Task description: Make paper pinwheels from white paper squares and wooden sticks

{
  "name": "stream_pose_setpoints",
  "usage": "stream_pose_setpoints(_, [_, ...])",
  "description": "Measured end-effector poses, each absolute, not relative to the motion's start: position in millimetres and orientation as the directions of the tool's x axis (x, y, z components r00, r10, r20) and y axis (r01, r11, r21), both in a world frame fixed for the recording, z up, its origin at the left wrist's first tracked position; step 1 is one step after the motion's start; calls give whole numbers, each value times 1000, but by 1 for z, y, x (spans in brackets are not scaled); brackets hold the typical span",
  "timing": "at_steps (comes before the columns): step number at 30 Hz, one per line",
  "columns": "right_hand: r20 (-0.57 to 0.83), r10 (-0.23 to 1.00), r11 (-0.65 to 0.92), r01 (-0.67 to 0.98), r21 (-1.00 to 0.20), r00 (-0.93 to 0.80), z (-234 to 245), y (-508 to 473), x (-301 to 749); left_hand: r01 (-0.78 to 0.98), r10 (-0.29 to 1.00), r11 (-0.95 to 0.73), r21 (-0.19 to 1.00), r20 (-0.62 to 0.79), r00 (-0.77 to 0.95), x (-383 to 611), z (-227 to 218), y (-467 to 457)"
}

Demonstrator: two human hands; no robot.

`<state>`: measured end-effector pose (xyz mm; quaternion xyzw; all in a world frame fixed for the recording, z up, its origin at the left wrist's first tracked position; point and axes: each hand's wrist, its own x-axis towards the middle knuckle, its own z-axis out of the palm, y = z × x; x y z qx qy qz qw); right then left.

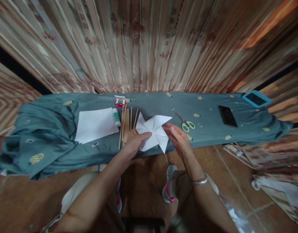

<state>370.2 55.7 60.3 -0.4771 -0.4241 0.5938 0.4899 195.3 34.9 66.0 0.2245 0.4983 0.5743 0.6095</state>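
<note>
A white folded paper pinwheel (154, 132) is held over the near edge of a table covered in blue-grey cloth (54, 129). My left hand (134, 140) grips its left side, thumb on top near the centre. My right hand (178, 137) pinches the right flap, fingers closed on the paper. Just left of the pinwheel lie several thin wooden sticks (126, 124). A white glue tube with a green band (116, 117) lies beside a stack of white paper sheets (95, 125).
A small red-and-white box (120, 101) sits at the back. Yellow-handled scissors (186, 123) lie right of the pinwheel, then a black phone (227, 116) and a blue-cased tablet (256, 98). A patterned curtain hangs behind. My knees and shoes are under the table.
</note>
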Motion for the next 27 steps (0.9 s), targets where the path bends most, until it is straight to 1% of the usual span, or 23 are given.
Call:
stream_pose_setpoints(3, [-141, 990, -138, -160, -977, 10, 48, 60, 374, -499, 924, 236, 834, -352, -151, 190, 68, 34])
stream_pose_setpoints(5, [-113, 993, -110, -118, -987, 20, 41, 62, 373, -520, 931, 215, 827, -334, -146, 185, 70, 33])
stream_pose_setpoints(8, [-55, 998, -55, -45, -997, 10, 36, 67, 368, -555, 930, 163, 816, -314, -188, 172, 74, 35])
stream_pose_setpoints(11, [17, 998, 22, 77, -997, -62, 39, 78, 357, -586, 905, 104, 804, -320, -279, 147, 82, 39])
stream_pose_setpoints(14, [119, 972, 171, 257, -951, -203, 50, 97, 333, -592, 871, -77, 802, -235, -432, 113, 91, 43])
stream_pose_setpoints(16, [183, 929, 303, 379, -874, -321, 61, 112, 307, -575, 828, -187, 797, -188, -529, 90, 97, 45])
stream_pose_setpoints(18, [191, 863, 444, 521, -729, -468, 73, 130, 273, -558, 775, -275, 783, -163, -611, 71, 101, 44])
stream_pose_setpoints(19, [175, 826, 516, 590, -621, -536, 78, 140, 256, -555, 755, -306, 773, -158, -636, 63, 103, 43])
stream_pose_setpoints(21, [115, 740, 655, 672, -346, -663, 86, 159, 221, -546, 716, -349, 761, -159, -680, 52, 104, 42])
stream_pose_setpoints(22, [94, 723, 676, 673, -300, -684, 88, 167, 206, -541, 702, -363, 759, -160, -694, 48, 104, 41])
stream_pose_setpoints(27, [40, 686, 722, 674, -153, -726, 85, 199, 159, -518, 667, -379, 767, -162, -727, 41, 102, 40])
